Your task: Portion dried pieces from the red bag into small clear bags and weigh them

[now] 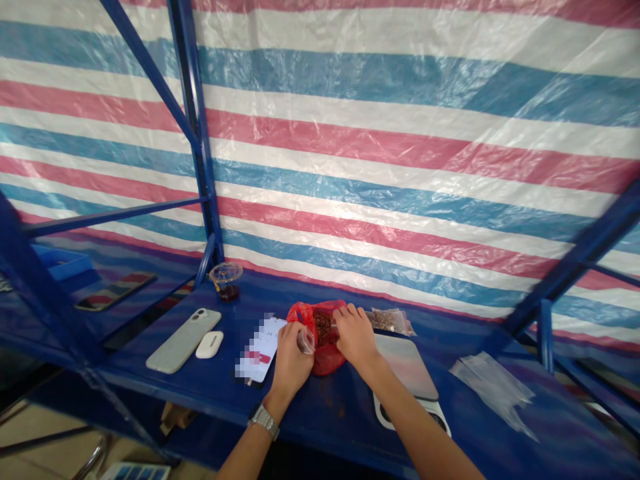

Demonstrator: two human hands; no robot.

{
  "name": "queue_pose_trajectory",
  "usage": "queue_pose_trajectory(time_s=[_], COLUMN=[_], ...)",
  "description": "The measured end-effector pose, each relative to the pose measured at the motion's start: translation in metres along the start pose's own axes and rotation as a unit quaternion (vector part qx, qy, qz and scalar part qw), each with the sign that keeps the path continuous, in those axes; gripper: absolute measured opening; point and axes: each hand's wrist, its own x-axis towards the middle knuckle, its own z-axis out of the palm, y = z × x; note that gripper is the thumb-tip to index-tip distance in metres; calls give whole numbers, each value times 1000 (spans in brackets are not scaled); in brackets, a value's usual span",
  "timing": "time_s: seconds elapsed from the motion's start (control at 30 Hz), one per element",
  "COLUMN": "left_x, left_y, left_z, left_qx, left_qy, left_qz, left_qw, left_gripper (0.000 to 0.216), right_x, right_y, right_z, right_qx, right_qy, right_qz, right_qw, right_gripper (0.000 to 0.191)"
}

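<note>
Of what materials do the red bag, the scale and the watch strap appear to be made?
Red bag: probably thin plastic, glossy, as its crumpled folds catch light.
Scale: perhaps metal on top, smooth with soft reflections; its white edge suggests plastic.
Watch strap: likely metal, judging by silvery shine and links.

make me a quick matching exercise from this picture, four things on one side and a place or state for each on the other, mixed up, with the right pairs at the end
Things
1. red bag
2. scale
3. small white case
4. clear cup

Places and states
A. beside a pale phone
B. with dark contents inside
C. between the left hand and right hand, with small brown pieces inside
D. partly hidden by the right forearm

Right pairs: 1-C, 2-D, 3-A, 4-B
</note>
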Motion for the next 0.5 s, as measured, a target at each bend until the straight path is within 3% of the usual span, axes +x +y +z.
queue_pose_trajectory(time_s=[0.23, 0.5], left_x=[3, 3], left_y=[-2, -1], left_z=[1, -2], left_qx=[-42, -83], left_qy=[-37, -60], left_qz=[-1, -19], left_qw=[998, 995], left_gripper=[20, 19], right_x=[30, 26], right_y=[-4, 2], right_z=[9, 19], right_qx=[26, 114], right_qy=[5, -14], right_qz=[13, -28], right_qw=[1000, 993], right_gripper=[38, 34])
